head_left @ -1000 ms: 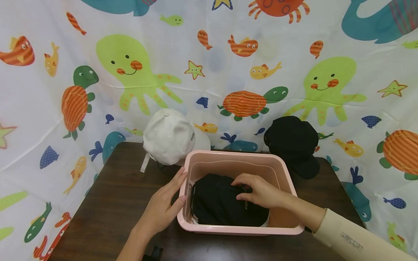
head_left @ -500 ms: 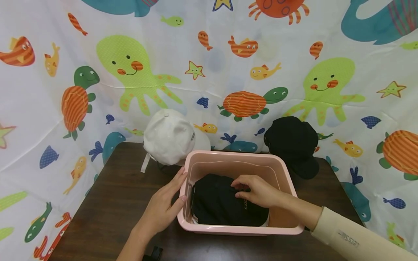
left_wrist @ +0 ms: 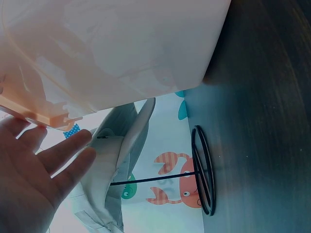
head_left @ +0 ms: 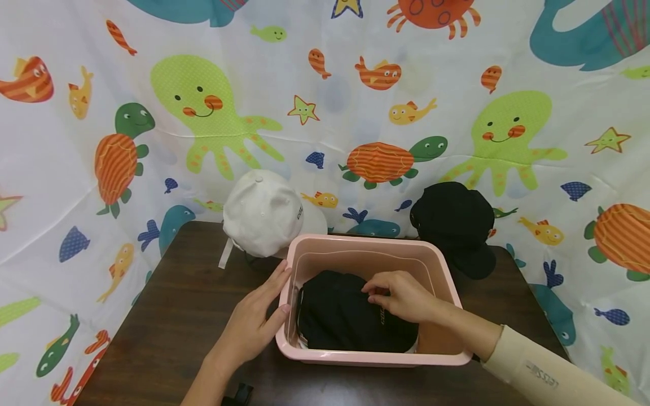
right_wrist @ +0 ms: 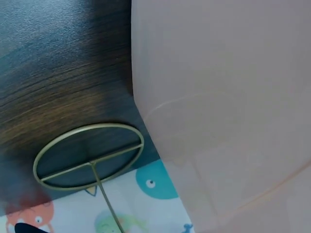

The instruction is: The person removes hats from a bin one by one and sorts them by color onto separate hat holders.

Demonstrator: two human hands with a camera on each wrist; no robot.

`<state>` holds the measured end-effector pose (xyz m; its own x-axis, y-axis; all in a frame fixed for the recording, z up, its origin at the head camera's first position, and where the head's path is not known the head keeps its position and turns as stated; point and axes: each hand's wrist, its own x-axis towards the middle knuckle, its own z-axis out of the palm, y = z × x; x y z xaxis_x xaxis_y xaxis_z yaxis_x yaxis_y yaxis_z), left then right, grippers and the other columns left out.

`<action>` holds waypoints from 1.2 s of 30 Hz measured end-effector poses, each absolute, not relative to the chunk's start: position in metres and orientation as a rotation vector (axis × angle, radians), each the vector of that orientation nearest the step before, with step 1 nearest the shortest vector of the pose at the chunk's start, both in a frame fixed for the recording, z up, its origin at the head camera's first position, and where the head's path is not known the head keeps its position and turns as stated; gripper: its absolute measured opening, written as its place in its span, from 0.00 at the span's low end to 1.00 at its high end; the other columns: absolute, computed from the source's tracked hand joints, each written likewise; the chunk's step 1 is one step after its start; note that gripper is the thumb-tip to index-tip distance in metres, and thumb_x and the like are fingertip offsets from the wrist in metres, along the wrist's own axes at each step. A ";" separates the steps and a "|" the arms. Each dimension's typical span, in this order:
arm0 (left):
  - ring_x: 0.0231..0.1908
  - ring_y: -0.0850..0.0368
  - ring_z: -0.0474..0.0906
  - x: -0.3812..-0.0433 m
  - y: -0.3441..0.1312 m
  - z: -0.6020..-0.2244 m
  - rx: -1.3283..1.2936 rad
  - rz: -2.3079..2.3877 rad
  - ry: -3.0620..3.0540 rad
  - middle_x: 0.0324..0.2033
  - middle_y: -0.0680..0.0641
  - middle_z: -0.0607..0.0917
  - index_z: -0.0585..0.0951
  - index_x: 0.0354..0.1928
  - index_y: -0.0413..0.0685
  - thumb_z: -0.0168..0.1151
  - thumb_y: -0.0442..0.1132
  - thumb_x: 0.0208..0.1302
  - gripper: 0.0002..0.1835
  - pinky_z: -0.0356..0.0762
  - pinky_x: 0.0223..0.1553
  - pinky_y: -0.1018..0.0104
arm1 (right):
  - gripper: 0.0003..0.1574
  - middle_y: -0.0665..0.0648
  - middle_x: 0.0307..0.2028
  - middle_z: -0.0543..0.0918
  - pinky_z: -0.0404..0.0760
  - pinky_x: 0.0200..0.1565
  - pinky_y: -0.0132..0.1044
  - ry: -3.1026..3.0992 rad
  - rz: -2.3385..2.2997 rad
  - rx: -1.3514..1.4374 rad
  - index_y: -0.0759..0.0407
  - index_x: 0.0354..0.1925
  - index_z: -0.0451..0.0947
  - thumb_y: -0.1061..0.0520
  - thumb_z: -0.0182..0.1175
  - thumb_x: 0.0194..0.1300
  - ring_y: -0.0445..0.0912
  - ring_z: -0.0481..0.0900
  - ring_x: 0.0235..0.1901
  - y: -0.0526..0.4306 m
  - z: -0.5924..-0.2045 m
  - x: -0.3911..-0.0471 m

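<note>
A pink plastic bin [head_left: 376, 356] stands on the dark table, and a black cap [head_left: 335, 316] with small pale lettering lies inside it. My right hand [head_left: 403, 296] reaches in from the right, thumb and fingertips drawn together at the cap's upper right; it seems to pinch the fabric there. The fingers cover part of the lettering. My left hand [head_left: 256, 316] rests on the bin's left rim with its fingers extended. In the left wrist view, the fingertips touch the bin's rim [left_wrist: 58, 124]. The right wrist view shows the bin's outer wall [right_wrist: 228, 97], not the hand.
Behind the bin at left, a white cap [head_left: 264, 214] sits on a black wire stand [left_wrist: 204, 170]. Another black cap [head_left: 452, 225] is at the back right, near a brass-coloured wire stand [right_wrist: 90, 155]. A sea-animal curtain [head_left: 335, 107] hangs behind the table.
My right thumb and fingers have come closer together over the black cap, covering a little more of the lettering. The left hand and the bin have stayed in place.
</note>
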<state>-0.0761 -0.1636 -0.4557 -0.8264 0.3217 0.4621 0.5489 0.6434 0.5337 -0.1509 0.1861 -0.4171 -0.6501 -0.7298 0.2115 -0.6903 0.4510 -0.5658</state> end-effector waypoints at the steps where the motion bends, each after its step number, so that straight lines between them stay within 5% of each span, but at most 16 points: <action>1: 0.74 0.53 0.67 -0.076 -0.164 -0.455 -0.695 -0.985 -2.545 0.80 0.52 0.62 0.67 0.80 0.50 0.59 0.42 0.74 0.34 0.69 0.70 0.53 | 0.12 0.47 0.37 0.89 0.85 0.39 0.34 2.638 -0.977 -1.297 0.58 0.44 0.89 0.69 0.71 0.64 0.37 0.84 0.36 0.186 -0.417 -0.151; 9: 0.75 0.54 0.66 -0.076 -0.163 -0.453 -0.693 -0.984 -2.558 0.80 0.52 0.62 0.66 0.80 0.50 0.60 0.42 0.74 0.34 0.71 0.68 0.46 | 0.11 0.45 0.37 0.89 0.84 0.37 0.34 2.731 -1.026 -1.227 0.53 0.41 0.90 0.67 0.73 0.62 0.36 0.82 0.35 0.188 -0.411 -0.147; 36: 0.74 0.52 0.68 -0.080 -0.168 -0.449 -0.743 -0.946 -2.559 0.80 0.51 0.62 0.66 0.80 0.48 0.61 0.42 0.73 0.35 0.72 0.67 0.45 | 0.18 0.47 0.39 0.88 0.88 0.40 0.36 2.704 -1.236 -1.181 0.55 0.44 0.88 0.74 0.70 0.61 0.39 0.83 0.35 0.199 -0.378 -0.146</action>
<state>-0.0804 -0.1681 -0.4488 -0.8165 0.3607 0.4508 0.5672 0.6469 0.5097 -0.1458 0.1988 -0.3782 -0.7260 -0.6014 0.3334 -0.6457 0.4293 -0.6315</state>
